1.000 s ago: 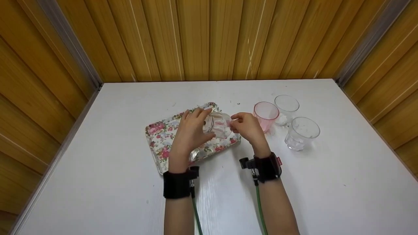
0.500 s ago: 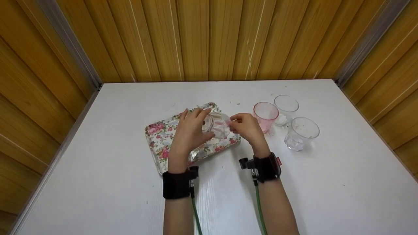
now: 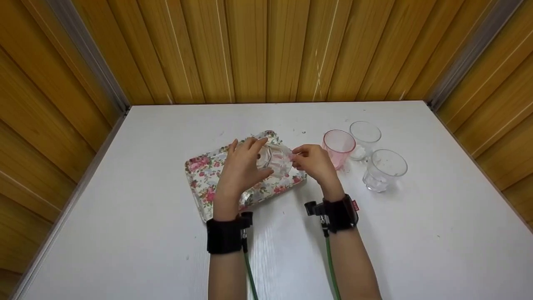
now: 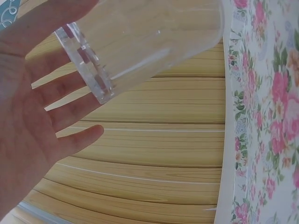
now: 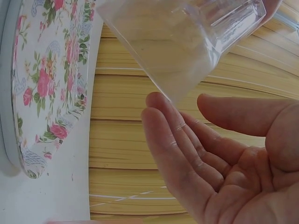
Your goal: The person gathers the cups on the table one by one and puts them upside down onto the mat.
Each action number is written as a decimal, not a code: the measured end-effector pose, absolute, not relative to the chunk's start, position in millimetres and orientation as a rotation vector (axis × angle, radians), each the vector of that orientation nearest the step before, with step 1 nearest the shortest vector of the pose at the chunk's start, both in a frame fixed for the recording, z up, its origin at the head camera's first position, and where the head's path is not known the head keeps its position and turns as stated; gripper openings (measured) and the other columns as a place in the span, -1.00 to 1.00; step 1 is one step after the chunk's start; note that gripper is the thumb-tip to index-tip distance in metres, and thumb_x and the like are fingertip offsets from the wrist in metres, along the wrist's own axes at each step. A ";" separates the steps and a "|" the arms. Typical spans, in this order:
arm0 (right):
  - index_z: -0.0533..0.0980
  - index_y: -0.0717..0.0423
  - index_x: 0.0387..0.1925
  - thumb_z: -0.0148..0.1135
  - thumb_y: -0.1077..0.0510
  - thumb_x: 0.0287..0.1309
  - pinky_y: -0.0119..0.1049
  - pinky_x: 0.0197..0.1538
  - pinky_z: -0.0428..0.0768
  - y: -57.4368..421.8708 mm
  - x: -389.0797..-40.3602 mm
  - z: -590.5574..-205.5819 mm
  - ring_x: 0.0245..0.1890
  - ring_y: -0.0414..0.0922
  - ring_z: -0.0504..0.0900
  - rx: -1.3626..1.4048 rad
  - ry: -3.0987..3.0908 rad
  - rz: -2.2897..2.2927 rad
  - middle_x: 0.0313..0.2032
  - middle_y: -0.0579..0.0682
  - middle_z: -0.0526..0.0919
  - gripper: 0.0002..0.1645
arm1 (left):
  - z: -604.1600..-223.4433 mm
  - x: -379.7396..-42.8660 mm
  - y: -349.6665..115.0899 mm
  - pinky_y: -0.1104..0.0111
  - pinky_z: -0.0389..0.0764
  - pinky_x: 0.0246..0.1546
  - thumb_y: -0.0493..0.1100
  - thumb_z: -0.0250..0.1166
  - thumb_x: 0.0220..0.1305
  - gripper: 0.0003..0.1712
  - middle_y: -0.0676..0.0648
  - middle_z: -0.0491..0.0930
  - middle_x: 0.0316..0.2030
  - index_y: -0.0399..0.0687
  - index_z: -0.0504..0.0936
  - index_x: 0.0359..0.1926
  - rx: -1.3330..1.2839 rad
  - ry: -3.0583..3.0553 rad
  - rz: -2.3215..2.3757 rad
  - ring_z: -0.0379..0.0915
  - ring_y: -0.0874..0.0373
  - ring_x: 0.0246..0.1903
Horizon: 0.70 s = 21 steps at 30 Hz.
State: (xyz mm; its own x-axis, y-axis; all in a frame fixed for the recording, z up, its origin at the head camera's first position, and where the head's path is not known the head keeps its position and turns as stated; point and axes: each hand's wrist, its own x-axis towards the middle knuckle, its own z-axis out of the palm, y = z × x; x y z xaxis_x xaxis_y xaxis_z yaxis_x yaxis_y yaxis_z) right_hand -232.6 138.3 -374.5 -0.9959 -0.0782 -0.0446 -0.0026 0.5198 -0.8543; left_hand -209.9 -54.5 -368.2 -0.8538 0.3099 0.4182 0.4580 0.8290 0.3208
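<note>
Sideways above the floral tray (image 3: 204,179), the clear glass (image 3: 281,161) is gripped near its base by the left hand (image 3: 241,168), seemingly freeing the rim (image 5: 144,70), which is touched by the relaxed right hand (image 3: 315,163).

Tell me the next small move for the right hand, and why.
Probably have the right hand bring its thumb in to pinch the rim of the clear glass: the fingertips seem to touch there while the thumb stands apart, and the left hand holds the glass tipped over the floral tray.
</note>
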 end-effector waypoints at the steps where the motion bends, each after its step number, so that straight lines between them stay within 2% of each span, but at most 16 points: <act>1: 0.52 0.35 -0.11 0.10 0.24 0.14 -0.39 -0.32 0.62 138.2 -232.6 -374.4 -0.41 -0.10 0.67 -0.070 2.672 -1.496 -0.28 0.24 0.65 -0.69 | -368.1 -209.9 -54.6 -0.02 0.10 0.26 -0.01 0.42 -0.12 -0.22 -0.08 0.50 -0.03 -0.03 0.39 0.19 -0.577 -2.659 -0.597 0.50 0.10 -0.19; 8: 0.53 0.34 -0.12 0.10 0.23 0.13 -0.38 -0.32 0.63 138.2 -233.1 -373.8 -0.44 -0.14 0.66 -0.067 2.675 -1.490 -0.28 0.22 0.65 -0.70 | -368.7 -209.9 -54.6 -0.03 0.08 0.26 -0.02 0.44 -0.13 -0.21 -0.06 0.51 -0.05 -0.01 0.38 0.19 -0.570 -2.655 -0.620 0.52 0.14 -0.26; 11: 0.54 0.32 -0.13 0.12 0.23 0.12 -0.36 -0.32 0.63 138.6 -232.8 -373.6 -0.42 -0.09 0.66 -0.069 2.677 -1.492 -0.31 0.20 0.65 -0.70 | -368.8 -209.8 -54.9 -0.04 0.07 0.27 -0.02 0.44 -0.13 -0.21 -0.06 0.51 -0.05 0.00 0.39 0.19 -0.564 -2.656 -0.627 0.52 0.14 -0.25; 15: 0.54 0.31 -0.14 0.13 0.21 0.12 -0.34 -0.30 0.63 139.1 -232.2 -373.2 -0.37 -0.02 0.67 -0.073 2.687 -1.480 -0.33 0.18 0.66 -0.71 | -369.2 -209.9 -55.5 -0.04 0.08 0.26 -0.01 0.45 -0.14 -0.21 -0.08 0.51 -0.02 0.00 0.39 0.19 -0.557 -2.660 -0.633 0.50 0.07 -0.12; 18: 0.55 0.30 -0.15 0.12 0.21 0.12 -0.34 -0.30 0.63 139.4 -232.1 -373.2 -0.38 -0.04 0.67 -0.077 2.691 -1.480 -0.34 0.18 0.66 -0.71 | -369.7 -210.1 -56.2 -0.04 0.09 0.26 -0.01 0.44 -0.13 -0.21 -0.10 0.50 0.00 -0.01 0.39 0.19 -0.557 -2.657 -0.636 0.46 0.03 -0.04; 21: 0.55 0.31 -0.15 0.12 0.22 0.12 -0.34 -0.30 0.63 139.4 -231.8 -373.0 -0.40 -0.07 0.66 -0.071 2.682 -1.497 -0.33 0.18 0.66 -0.71 | -370.7 -210.3 -56.8 -0.05 0.09 0.25 -0.03 0.44 -0.13 -0.22 -0.11 0.50 0.00 -0.03 0.39 0.19 -0.559 -2.652 -0.649 0.47 0.03 -0.05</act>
State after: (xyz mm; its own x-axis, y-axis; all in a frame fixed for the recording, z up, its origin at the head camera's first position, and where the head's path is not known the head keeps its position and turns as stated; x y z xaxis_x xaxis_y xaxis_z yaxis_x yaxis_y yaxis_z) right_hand -231.8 139.4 -373.0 -0.9965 -0.0740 -0.0380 -0.0065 0.5247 -0.8512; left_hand -210.3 -56.8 -370.7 -0.8599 0.2892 0.4207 0.4508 0.8169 0.3597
